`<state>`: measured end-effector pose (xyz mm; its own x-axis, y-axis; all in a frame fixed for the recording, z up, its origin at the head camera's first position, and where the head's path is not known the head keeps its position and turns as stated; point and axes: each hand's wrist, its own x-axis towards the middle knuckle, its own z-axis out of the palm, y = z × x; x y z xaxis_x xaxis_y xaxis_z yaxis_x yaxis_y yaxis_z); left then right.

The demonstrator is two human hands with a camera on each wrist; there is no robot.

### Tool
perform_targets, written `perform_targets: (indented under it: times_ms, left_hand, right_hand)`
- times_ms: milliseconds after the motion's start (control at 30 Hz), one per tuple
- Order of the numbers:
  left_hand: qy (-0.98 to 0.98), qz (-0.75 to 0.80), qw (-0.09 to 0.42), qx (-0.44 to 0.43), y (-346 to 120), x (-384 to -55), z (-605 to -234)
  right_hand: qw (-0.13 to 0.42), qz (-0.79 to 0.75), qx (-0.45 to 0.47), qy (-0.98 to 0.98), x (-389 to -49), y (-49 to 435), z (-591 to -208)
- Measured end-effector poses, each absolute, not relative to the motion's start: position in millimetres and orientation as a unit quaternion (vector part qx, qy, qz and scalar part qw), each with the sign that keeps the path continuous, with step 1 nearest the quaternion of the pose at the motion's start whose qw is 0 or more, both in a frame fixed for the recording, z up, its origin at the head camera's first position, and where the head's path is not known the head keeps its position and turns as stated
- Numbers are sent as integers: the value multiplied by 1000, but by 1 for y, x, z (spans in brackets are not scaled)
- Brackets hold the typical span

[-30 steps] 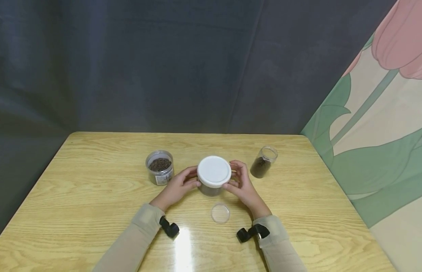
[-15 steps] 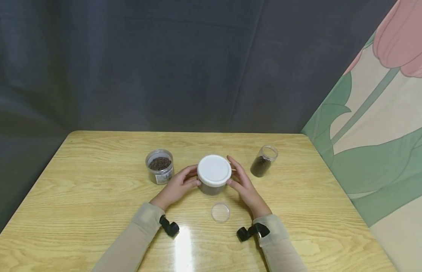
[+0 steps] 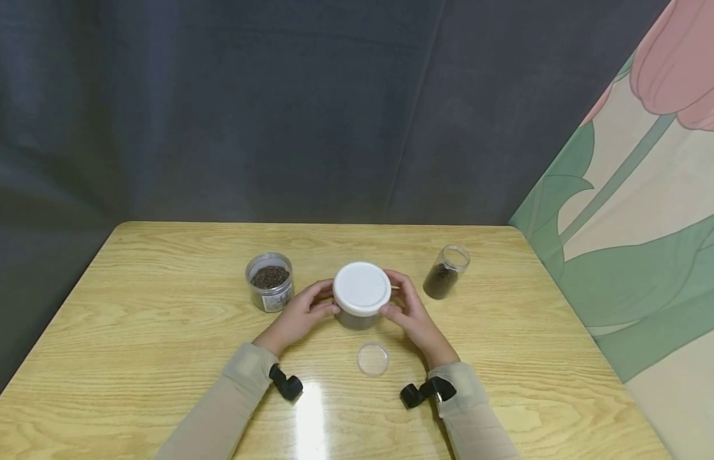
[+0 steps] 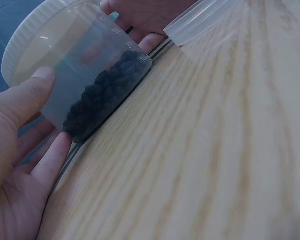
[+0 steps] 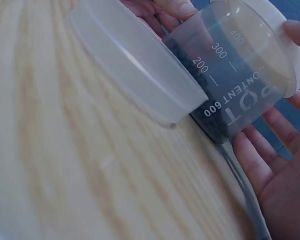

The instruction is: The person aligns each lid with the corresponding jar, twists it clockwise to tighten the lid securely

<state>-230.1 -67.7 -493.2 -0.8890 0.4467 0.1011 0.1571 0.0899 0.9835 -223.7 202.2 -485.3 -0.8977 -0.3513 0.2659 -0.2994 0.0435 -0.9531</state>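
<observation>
A see-through measuring jar stands upright mid-table, capped by a white screw lid. Dark pebble-like pieces fill its bottom. My left hand holds the jar's left side, the thumb flat against the wall and the other fingers curving behind it. From the right, my right hand grips the lid's rim, thumb in front and fingers toward the back. Printed volume marks show on the jar's side in the right wrist view. Near me lies a small clear round lid.
To the left stands an uncapped clear jar of brown granules, close to my left hand. A narrow clear jar with dark contents stands beyond my right hand. A dark curtain hangs behind the wooden table.
My right hand's fingers spread away from the lid half a second ago and now close around its rim again. The left hand and the jar stay in place.
</observation>
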Motion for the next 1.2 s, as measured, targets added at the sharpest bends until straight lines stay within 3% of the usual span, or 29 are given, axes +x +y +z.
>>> perform_targets:
  times_ms: [833, 1200]
  left_hand:
    - [729, 643, 113, 208, -68, -230, -492]
    - [728, 642, 114, 209, -67, -229, -491]
  right_hand:
    - [3, -624, -243, 743, -224, 203, -485]
    - [20, -664, -233, 711, -224, 202, -487]
